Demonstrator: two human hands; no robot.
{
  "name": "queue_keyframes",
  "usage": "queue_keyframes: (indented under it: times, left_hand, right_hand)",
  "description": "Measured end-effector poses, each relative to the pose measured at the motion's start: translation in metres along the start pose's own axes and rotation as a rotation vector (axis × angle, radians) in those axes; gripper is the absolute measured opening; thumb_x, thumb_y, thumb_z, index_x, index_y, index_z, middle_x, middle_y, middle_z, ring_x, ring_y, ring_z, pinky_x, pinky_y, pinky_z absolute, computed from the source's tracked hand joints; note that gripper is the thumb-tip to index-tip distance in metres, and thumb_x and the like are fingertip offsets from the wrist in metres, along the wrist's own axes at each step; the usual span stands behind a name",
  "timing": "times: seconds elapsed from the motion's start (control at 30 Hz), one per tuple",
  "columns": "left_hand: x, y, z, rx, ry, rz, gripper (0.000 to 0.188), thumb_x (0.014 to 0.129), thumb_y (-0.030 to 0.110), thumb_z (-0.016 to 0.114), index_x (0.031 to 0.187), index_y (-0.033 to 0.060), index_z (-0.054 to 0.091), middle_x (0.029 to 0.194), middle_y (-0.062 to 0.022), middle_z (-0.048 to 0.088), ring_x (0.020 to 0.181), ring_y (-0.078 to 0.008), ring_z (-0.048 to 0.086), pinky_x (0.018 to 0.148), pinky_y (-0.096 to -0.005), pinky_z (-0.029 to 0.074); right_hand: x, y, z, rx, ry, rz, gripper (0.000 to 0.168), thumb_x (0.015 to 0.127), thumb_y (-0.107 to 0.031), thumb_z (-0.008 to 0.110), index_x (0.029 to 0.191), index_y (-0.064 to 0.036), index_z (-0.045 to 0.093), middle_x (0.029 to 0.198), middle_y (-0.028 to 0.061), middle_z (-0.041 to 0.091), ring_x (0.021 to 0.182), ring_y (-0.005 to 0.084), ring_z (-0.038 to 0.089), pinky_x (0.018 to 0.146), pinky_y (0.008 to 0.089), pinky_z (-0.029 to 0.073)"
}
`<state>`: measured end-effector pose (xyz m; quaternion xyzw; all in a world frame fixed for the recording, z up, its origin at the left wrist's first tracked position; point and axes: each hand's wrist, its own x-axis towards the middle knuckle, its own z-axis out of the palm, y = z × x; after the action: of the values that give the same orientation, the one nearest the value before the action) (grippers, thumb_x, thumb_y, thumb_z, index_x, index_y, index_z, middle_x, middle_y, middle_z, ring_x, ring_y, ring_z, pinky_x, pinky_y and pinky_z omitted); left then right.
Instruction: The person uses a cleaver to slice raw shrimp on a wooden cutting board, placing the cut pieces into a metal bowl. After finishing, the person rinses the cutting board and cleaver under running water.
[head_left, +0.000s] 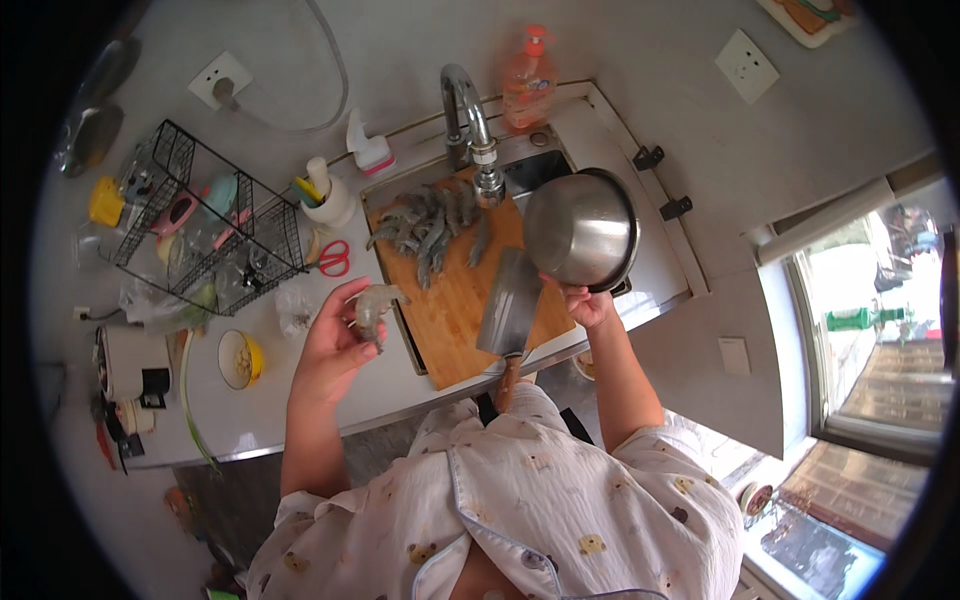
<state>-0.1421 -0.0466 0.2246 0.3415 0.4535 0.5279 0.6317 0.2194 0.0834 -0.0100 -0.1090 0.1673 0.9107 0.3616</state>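
Note:
My left hand (330, 352) holds one raw grey shrimp (370, 311) between thumb and fingers, left of the wooden cutting board (457, 319). My right hand (589, 306) grips a stainless steel bowl (574, 229) by its lower rim. The bowl is tipped on its side, so its outer base shows and its inside is hidden. A pile of raw shrimp (427, 225) covers the board's far part, with a single shrimp (480, 240) a little apart. On the board's right side rests a cleaver (511, 300), its wooden handle (508, 379) jutting past the counter edge towards me.
Above the board arches a chrome faucet (469, 97), over the sink (536, 172). A soap pump bottle (529, 82) stands behind. To the left are red-handled scissors (334, 259), a white mortar with a pestle (330, 202), a yellow bowl (255, 367) and a black wire rack (217, 247).

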Motion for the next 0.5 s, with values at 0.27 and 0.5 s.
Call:
queue_keyframes:
  times: [0.27, 0.5]
  left_hand:
    - [0.014, -0.015, 0.021, 0.008, 0.026, -0.067, 0.079, 0.068, 0.003, 0.076, 0.136, 0.0049, 0.035, 0.107, -0.0054, 0.051, 0.09, -0.0129, 0.054, 0.08, -0.025, 0.044]
    - [-0.002, -0.016, 0.004, -0.017, 0.057, -0.033, 0.072, 0.072, -0.004, 0.071, 0.135, 0.0074, 0.037, 0.109, -0.0057, 0.049, 0.094, -0.0138, 0.054, 0.084, -0.0269, 0.046]
  right_hand:
    - [0.013, -0.002, -0.014, 0.179, -0.212, 0.119, 0.051, 0.095, -0.029, 0.042, 0.136, -0.001, 0.031, 0.13, 0.0369, 0.038, 0.048, 0.0089, 0.048, 0.041, 0.0176, 0.042]
    - [-0.019, 0.017, 0.022, -0.868, 0.321, -0.276, 0.055, 0.081, 0.0, 0.047, 0.135, -0.001, 0.039, 0.125, 0.013, 0.053, 0.098, 0.0191, 0.06, 0.08, 0.0289, 0.051]
